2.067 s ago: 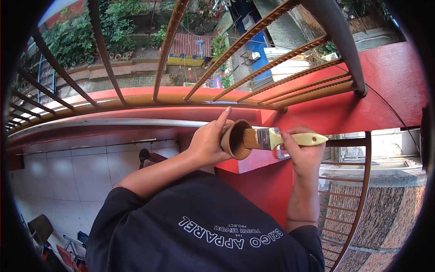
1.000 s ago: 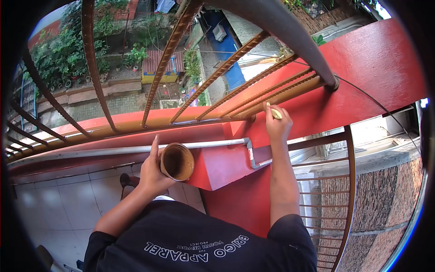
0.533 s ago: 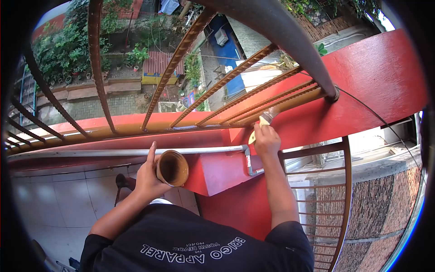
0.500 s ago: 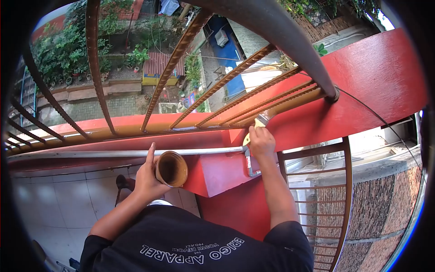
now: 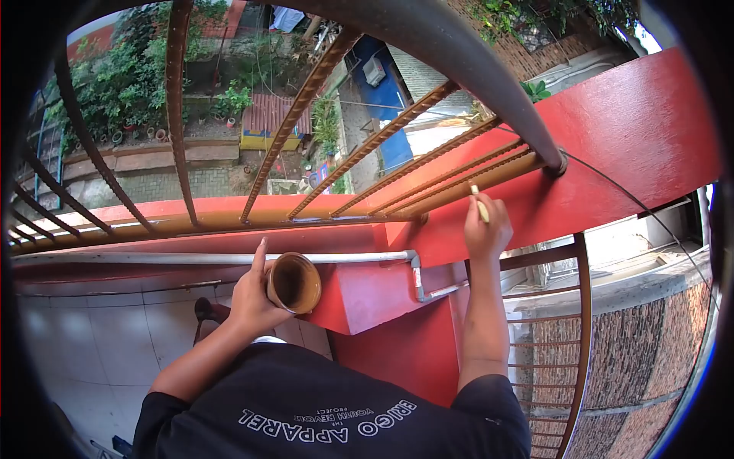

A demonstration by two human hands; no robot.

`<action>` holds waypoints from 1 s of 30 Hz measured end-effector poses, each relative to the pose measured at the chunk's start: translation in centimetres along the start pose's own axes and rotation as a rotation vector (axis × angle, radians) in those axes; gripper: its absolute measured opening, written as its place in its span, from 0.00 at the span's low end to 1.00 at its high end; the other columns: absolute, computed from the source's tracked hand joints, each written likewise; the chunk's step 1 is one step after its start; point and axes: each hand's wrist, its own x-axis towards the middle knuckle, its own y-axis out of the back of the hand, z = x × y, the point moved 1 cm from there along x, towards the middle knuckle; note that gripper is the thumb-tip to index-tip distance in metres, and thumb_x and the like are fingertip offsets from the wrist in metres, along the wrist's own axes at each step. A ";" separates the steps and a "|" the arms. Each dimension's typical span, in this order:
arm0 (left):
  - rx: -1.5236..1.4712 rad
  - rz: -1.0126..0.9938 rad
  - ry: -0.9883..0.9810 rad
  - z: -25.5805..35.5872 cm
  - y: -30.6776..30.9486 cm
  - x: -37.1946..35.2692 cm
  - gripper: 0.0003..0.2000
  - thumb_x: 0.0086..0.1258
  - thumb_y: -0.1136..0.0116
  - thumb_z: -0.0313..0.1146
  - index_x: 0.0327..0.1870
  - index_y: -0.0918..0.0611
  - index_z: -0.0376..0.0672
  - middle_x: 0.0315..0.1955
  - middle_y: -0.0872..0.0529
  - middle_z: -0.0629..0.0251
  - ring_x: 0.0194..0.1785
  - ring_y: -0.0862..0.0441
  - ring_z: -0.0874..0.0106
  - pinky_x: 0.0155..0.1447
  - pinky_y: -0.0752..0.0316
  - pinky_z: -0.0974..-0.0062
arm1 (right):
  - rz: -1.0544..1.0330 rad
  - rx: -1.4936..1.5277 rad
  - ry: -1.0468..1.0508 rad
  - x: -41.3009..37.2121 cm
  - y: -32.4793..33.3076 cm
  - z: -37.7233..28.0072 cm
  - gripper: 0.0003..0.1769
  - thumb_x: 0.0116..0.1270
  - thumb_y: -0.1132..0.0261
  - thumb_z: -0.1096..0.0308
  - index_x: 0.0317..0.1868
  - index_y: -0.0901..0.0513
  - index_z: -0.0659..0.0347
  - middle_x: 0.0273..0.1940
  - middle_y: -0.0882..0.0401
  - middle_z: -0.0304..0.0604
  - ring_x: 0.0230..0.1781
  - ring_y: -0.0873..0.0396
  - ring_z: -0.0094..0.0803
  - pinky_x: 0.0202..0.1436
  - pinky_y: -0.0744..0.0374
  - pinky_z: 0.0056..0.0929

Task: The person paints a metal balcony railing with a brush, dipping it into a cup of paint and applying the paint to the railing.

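Observation:
My left hand (image 5: 254,297) is wrapped round a brown paint cup (image 5: 310,284), its open mouth tipped toward me and dark brown inside. My right hand (image 5: 489,232) grips a paintbrush (image 5: 482,209) by its pale yellow handle. The brush tip meets the brown lower rail (image 5: 447,195) of the railing, near its right end. Ribbed brown bars (image 5: 306,92) rise from this rail to a thick dark handrail (image 5: 489,69).
A white pipe (image 5: 191,259) runs below the rail and bends down at an elbow beside a red ledge (image 5: 367,294). A red wall top (image 5: 612,130) carries a black cable (image 5: 612,183). Beyond the railing lies a yard far below. White floor tiles (image 5: 107,336) are at left.
My right hand has moved right and slightly up along the lower rail with the paintbrush. The brush handle now stands more upright. My left hand and the cup have barely shifted.

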 end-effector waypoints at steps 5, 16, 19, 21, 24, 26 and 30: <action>-0.012 -0.008 0.023 -0.7 -0.3 -0.3 0.73 0.41 0.11 0.41 0.81 0.62 0.40 0.55 0.15 0.57 0.59 0.16 0.61 0.65 0.25 0.66 | 0.033 -0.228 0.223 0.8 2.9 -1.6 0.08 0.62 0.31 0.72 0.43 0.13 0.57 0.31 0.23 0.40 0.32 0.20 0.38 0.34 0.21 0.36; 0.053 0.030 -0.002 -0.6 0.2 -0.6 0.73 0.41 0.12 0.45 0.81 0.61 0.41 0.54 0.14 0.56 0.57 0.15 0.57 0.62 0.22 0.63 | -0.298 0.094 0.069 -6.8 -5.8 -2.1 0.06 0.66 0.30 0.66 0.42 0.14 0.55 0.30 0.24 0.44 0.31 0.20 0.46 0.35 0.21 0.43; 0.019 0.034 -0.038 0.0 0.4 -0.6 0.64 0.44 0.18 0.34 0.80 0.54 0.37 0.53 0.14 0.56 0.54 0.15 0.51 0.57 0.22 0.60 | -0.144 0.056 -0.104 -3.5 -3.6 -0.5 0.05 0.65 0.30 0.68 0.41 0.14 0.54 0.31 0.24 0.43 0.31 0.21 0.48 0.34 0.22 0.43; 0.002 0.034 -0.023 0.1 0.5 -0.6 0.63 0.44 0.19 0.33 0.80 0.53 0.37 0.53 0.14 0.55 0.53 0.15 0.50 0.57 0.22 0.59 | -0.002 0.057 -0.146 -1.8 -1.8 -0.5 0.04 0.64 0.29 0.70 0.40 0.14 0.54 0.31 0.24 0.42 0.30 0.21 0.47 0.33 0.22 0.42; 0.007 0.039 0.001 0.3 0.8 -0.7 0.63 0.43 0.19 0.34 0.80 0.53 0.37 0.52 0.13 0.56 0.53 0.15 0.51 0.56 0.22 0.59 | 0.016 -0.115 -0.072 -2.0 0.0 -1.7 0.06 0.63 0.29 0.73 0.40 0.14 0.55 0.32 0.23 0.42 0.32 0.19 0.44 0.34 0.21 0.39; 0.013 0.062 -0.011 0.0 0.8 -0.8 0.64 0.43 0.18 0.35 0.80 0.53 0.37 0.52 0.13 0.56 0.52 0.15 0.51 0.56 0.22 0.60 | -0.041 -0.123 0.078 -4.1 -1.2 -2.1 0.05 0.65 0.29 0.71 0.41 0.14 0.56 0.32 0.22 0.41 0.33 0.19 0.42 0.35 0.20 0.39; 0.043 0.062 -0.008 -0.5 0.7 -1.2 0.67 0.42 0.15 0.39 0.81 0.56 0.38 0.53 0.14 0.56 0.54 0.15 0.54 0.59 0.22 0.62 | -0.174 -0.083 0.223 -10.3 -7.1 -1.5 0.08 0.64 0.30 0.70 0.44 0.14 0.57 0.33 0.22 0.42 0.37 0.19 0.41 0.39 0.19 0.38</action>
